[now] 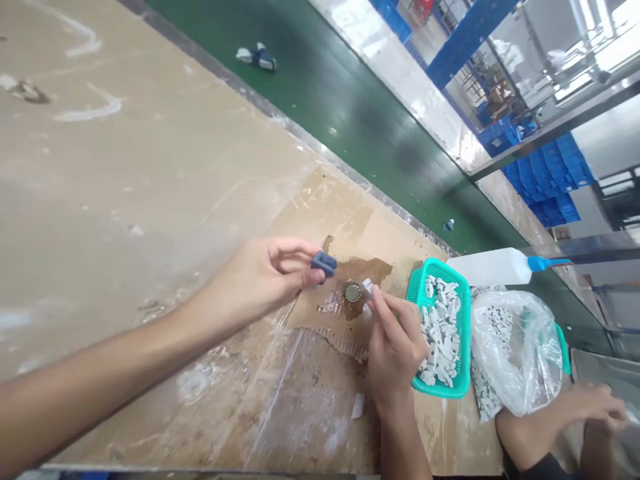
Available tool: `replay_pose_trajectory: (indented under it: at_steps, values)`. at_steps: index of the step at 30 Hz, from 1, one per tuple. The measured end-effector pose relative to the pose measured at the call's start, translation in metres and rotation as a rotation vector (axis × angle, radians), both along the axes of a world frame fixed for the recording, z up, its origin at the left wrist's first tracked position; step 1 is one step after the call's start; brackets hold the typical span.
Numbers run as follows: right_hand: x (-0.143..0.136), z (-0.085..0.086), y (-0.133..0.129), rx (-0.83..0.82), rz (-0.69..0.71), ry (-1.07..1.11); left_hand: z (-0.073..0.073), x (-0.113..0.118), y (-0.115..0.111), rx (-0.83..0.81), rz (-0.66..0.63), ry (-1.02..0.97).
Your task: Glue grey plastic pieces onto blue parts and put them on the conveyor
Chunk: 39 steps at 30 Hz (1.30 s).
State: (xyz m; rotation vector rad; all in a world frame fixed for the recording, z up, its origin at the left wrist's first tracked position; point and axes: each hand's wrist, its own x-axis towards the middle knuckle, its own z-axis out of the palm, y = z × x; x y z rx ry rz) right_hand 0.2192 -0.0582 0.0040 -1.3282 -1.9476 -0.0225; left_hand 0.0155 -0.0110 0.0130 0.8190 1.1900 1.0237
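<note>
My left hand [287, 270] pinches a small dark blue-grey plastic part [324, 264] between thumb and fingers, held above the worktable. In my right hand [397, 330] a small white plastic piece [368, 287] is gripped at the fingertips. Between the two hands a bottle cap [353, 291] lies on a torn, stained piece of cardboard [345, 227]; what it contains is hard to make out. Just right of my right hand stands a green basket [466, 333] full of small white plastic pieces [443, 333].
A white bottle [490, 267] with a blue nozzle lies behind the basket. Beside it is a clear plastic bag [525, 360] over more small pieces. Another person's arm [545, 417] is at lower right. Assembled parts [257, 57] sit on the green conveyor belt [345, 100] beyond the table.
</note>
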Motion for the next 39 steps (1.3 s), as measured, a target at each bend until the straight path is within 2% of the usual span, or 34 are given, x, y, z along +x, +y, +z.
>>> replay_pose_trajectory:
  at_steps: [3, 11, 18, 23, 29, 35, 39]
  values:
    - [-0.001, 0.001, 0.0, -0.016, 0.013, 0.045, 0.002, 0.001, -0.002, -0.015, -0.118, -0.002]
    - [-0.001, 0.001, -0.002, -0.149, 0.027, 0.234, 0.006, 0.001, -0.006, -0.024, -0.208, -0.063]
    - [-0.006, 0.019, -0.011, -0.065, 0.102, 0.404, 0.01, 0.012, -0.017, 0.045, -0.184, -0.069]
    - [-0.01, 0.029, -0.014, -0.172, 0.175, 0.477, 0.015, 0.013, -0.022, 0.159, -0.204, -0.03]
    - [-0.011, 0.025, -0.014, -0.251, 0.217, 0.504, 0.015, 0.015, -0.025, 0.209, -0.239, -0.028]
    - [-0.015, 0.018, -0.019, -0.279, 0.209, 0.521, 0.014, 0.019, -0.033, 0.258, -0.169, 0.059]
    - [-0.021, 0.015, -0.023, -0.257, 0.153, 0.534, 0.013, 0.024, -0.039, 0.219, -0.128, 0.029]
